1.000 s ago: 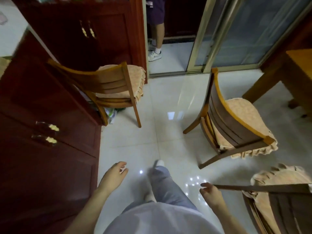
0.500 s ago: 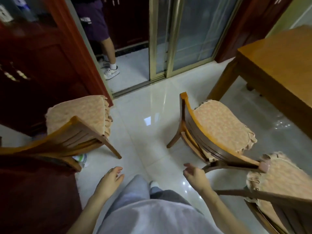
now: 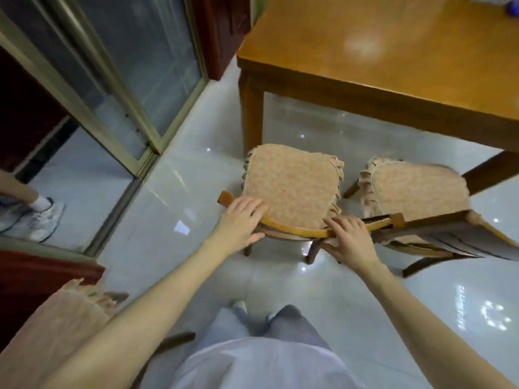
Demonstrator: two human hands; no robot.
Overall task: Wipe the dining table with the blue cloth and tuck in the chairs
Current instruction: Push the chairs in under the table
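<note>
The fingers [image 3: 252, 204] of the left hand [image 3: 241, 220] lie over the top rail [image 3: 295, 230] of the chair [image 3: 289, 186], thumb hooked beneath it. The right hand [image 3: 349, 240] curls its fingers [image 3: 346, 223] over the same rail further along, thumb under. Half a second ago both hands hung free, the right only reaching; now both grip the chair back, so I judge the tucking-in step is beginning. The chair stands on the floor [image 3: 323, 290] just short of the desk [image 3: 393, 51], its seat toward the desk's corner leg and not yet under it. A second chair [image 3: 415, 189] stands just beside it on the right. No container shows (a blue speck [image 3: 515, 12] at the desk's far corner is too small to identify).
</note>
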